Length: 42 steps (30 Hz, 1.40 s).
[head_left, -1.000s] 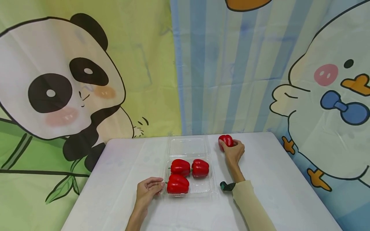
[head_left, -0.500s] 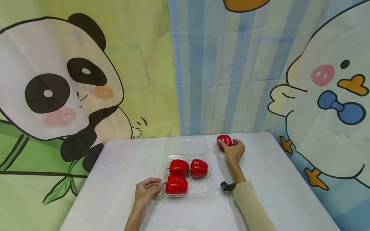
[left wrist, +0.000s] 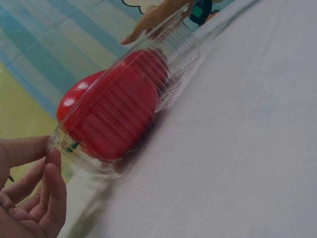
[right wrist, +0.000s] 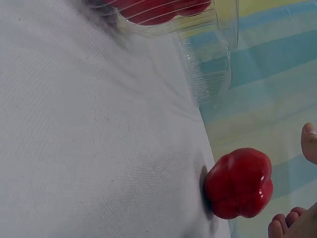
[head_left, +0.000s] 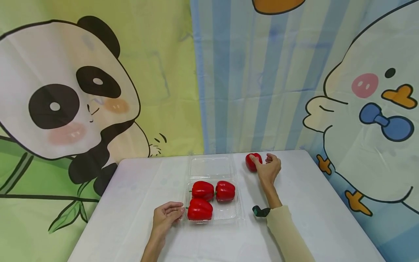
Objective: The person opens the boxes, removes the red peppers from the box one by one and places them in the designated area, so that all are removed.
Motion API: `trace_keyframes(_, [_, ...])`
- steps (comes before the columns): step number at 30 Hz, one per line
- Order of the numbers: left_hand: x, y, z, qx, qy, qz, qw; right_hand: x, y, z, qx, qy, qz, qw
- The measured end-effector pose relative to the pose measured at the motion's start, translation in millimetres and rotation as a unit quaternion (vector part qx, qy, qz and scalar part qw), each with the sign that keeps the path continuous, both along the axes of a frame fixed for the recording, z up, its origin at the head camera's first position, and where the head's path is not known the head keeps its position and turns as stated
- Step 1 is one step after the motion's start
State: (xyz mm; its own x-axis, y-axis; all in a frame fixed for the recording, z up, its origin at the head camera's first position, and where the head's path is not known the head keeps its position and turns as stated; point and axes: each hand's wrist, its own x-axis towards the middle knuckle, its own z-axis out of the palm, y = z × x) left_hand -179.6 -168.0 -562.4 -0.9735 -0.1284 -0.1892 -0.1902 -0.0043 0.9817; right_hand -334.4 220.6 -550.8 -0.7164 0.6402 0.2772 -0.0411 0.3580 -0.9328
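Note:
A clear plastic clamshell box (head_left: 229,213) lies with its lid (head_left: 211,167) folded back, and three red bell peppers (head_left: 200,209) sit in its tray. Between thumb and forefinger, my left hand (head_left: 168,218) pinches the tray's left rim, as the left wrist view shows up close. Behind and to the right of the box, one more red bell pepper (right wrist: 239,183) rests on the table. My right hand (head_left: 270,171) is just to the right of it, thumb and fingers spread apart. In the right wrist view a gap shows between that hand and the pepper.
The white-covered table (head_left: 137,193) ends at a hanging backdrop with a panda (head_left: 98,120) on the left and a white bird (head_left: 366,145) on the right. A dark wrist camera (head_left: 260,211) sticks out from the right sleeve.
My right hand has let go of the lone bell pepper and drawn back slightly to the right. My left hand stays at the box's rim.

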Motion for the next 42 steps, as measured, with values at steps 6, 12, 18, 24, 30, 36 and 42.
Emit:
trace_keyframes(6, [0.8, -0.5, -0.5, -0.001, 0.001, -0.001, 1.0, 6.9, 3.3, 6.5, 0.027, 0.03, 0.033, 0.9986])
trace_keyframes(12, [0.0, 1.7, -2.5, 0.009, 0.001, 0.0, 1.0, 11.5, 6.5, 15.5, 0.069, 0.054, 0.109, 0.9902])
trace_keyframes(18, [0.2, 2.2, -0.9, 0.007, 0.001, -0.002, 1.0, 16.4, 7.7, 19.3, 0.095, 0.061, 0.159, 0.9809])
trace_keyframes(24, [-0.7, 0.9, 1.8, -0.001, -0.003, -0.001, 1.0, 23.0, 4.5, 22.5, 0.115, 0.06, 0.215, 0.968])
trace_keyframes(30, [-1.3, 0.5, 2.2, -0.008, -0.009, 0.001, 0.9999, 28.3, -0.3, 25.0, 0.12, 0.051, 0.251, 0.9592])
trace_keyframes(36, [-1.8, 0.2, 1.6, 0.0, -0.005, -0.003, 1.0, 30.7, -1.9, 23.8, 0.119, 0.043, 0.279, 0.9519])
trace_keyframes(42, [-0.1, -0.3, 0.6, 0.006, -0.004, -0.004, 1.0, 35.3, -4.8, 22.7, 0.125, 0.04, 0.305, 0.9434])
